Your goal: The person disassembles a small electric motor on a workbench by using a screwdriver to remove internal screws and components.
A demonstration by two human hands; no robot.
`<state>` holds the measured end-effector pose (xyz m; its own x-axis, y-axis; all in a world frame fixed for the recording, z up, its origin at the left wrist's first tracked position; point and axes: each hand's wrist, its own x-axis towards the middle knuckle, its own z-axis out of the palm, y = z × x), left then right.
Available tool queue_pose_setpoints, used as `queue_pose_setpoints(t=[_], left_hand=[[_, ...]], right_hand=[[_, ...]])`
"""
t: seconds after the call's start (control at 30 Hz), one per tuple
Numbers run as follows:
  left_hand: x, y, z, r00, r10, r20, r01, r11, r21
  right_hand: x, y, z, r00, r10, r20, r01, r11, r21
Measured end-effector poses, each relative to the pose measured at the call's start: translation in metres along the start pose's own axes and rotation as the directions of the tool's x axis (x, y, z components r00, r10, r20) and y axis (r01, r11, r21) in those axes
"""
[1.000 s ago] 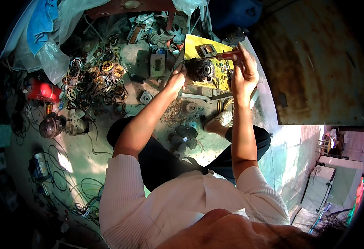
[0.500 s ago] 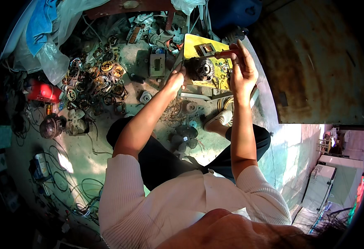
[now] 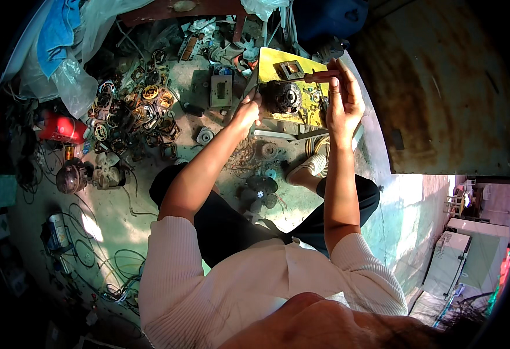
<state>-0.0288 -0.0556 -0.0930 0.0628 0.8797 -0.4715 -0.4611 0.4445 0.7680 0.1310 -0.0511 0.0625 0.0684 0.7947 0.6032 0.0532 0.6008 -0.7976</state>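
Observation:
On a small yellow-topped table (image 3: 269, 58) sits a dark, round fan motor (image 3: 285, 98). My left hand (image 3: 246, 113) is closed at the motor's left end, its fingertips partly hidden there. A screwdriver with a red handle (image 3: 319, 76) lies across my right hand (image 3: 346, 110), pinched between thumb and fingers. Its shaft points left, over the upper edge of the motor; where the tip ends is hard to make out. Behind the motor rests a squarish metal coil frame (image 3: 290, 70). Small loose parts (image 3: 315, 96) are scattered on the yellow top beside my right hand.
A heap of used motor coils (image 3: 144, 110) covers the floor at left, with a red rounded object (image 3: 63, 128) beyond it. A dark fan blade (image 3: 258, 193) lies between my legs. Cables (image 3: 115, 288) coil at lower left. A rusty panel (image 3: 447, 87) stands at right.
My right hand has shifted slightly right and down, and its fingers are straighter around the screwdriver handle. The left hand and the motor look nearly unmoved.

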Motion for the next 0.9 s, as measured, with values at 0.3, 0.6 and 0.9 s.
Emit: queue_pose_setpoints(t=[0.3, 0.6, 0.9], left_hand=[[-0.005, 0.004, 0.001, 0.999, -0.038, -0.001, 0.038, 0.999, -0.007], [-0.016, 0.012, 0.008, 1.0, -0.03, -0.005, 0.03, 0.999, -0.018], [-0.015, 0.01, 0.006, 1.0, -0.022, 0.021, 0.023, 0.998, -0.05]], right_hand=[[0.001, 0.014, -0.009, 0.987, -0.155, 0.03, 0.157, 0.939, -0.307], [-0.004, 0.016, -0.003, 0.998, -0.061, -0.004, 0.057, 0.958, -0.281], [-0.003, 0.007, 0.004, 0.998, -0.06, 0.019, 0.061, 0.998, -0.002]])
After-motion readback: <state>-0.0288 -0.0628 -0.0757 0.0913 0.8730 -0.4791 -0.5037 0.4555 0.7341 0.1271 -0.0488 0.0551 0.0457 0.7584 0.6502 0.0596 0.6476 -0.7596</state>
